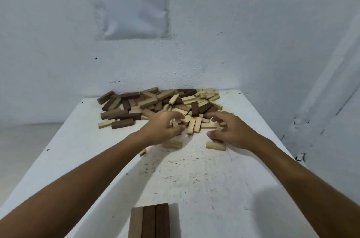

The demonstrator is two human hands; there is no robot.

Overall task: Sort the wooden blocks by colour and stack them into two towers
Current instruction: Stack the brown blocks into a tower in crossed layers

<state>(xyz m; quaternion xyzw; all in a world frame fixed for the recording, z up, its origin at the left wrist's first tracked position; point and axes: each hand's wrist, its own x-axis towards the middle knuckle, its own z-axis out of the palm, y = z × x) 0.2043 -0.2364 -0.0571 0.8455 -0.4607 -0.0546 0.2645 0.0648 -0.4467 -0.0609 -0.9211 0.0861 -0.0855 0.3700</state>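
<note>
Hands reach together into the near edge of the mixed pile of blocks [159,105] at the far end of the white table [78,159]: left hand [163,126] with fingers curled loosely among pale blocks, right hand [228,132] half open with fingers bent; whether either has a block actually pinched cannot be told through the blur. Pale blocks lie thickest right at and between the fingertips, dark ones beyond and out past the left hand, one pale loose block [215,146] just under the right thumb. Three dark blocks [150,222] laid side by side sit well back toward the body, likely a tower base kept clear of the pile.
</note>
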